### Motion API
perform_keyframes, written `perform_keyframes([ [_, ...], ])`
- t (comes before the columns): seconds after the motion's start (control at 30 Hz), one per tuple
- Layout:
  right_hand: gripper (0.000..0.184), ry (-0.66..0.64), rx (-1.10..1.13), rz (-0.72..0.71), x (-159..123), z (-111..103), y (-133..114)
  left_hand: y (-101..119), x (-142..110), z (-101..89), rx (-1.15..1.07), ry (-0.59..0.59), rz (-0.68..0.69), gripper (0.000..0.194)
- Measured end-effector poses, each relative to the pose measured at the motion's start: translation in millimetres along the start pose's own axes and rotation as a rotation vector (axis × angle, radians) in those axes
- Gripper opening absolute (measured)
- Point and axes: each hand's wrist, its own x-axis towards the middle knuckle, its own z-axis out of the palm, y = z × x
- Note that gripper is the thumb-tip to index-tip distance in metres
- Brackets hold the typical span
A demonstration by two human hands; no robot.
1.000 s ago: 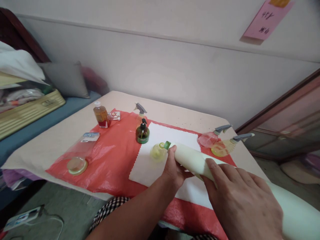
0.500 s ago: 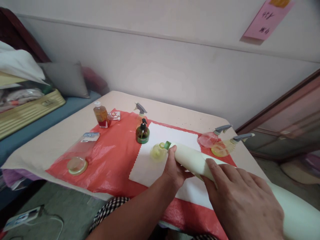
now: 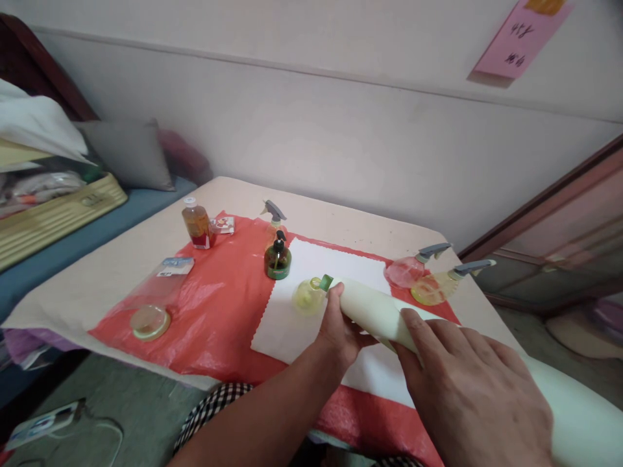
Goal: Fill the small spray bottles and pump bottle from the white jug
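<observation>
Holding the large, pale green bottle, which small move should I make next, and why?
Perhaps tilt the large, pale green bottle only slightly, left hand steadying its neck end: its green tip sits by the top of the round, see-through yellow bottle, which neither hand holds, so a big tilt might knock it.

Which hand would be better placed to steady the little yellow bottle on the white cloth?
Probably the left hand: it grips the big pale bottle near the green tip, close beside the yellow bottle. The right hand holds that big bottle farther back.
</observation>
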Motion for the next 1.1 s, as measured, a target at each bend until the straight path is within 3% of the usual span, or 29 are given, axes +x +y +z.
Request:
perform_keyframes([
  [1.1,0.025,-0.005,-0.008,0.000,-0.8,-0.1,0.0,0.9,-1.4,1.9,-0.020,-0.018,-0.008,0.056],
])
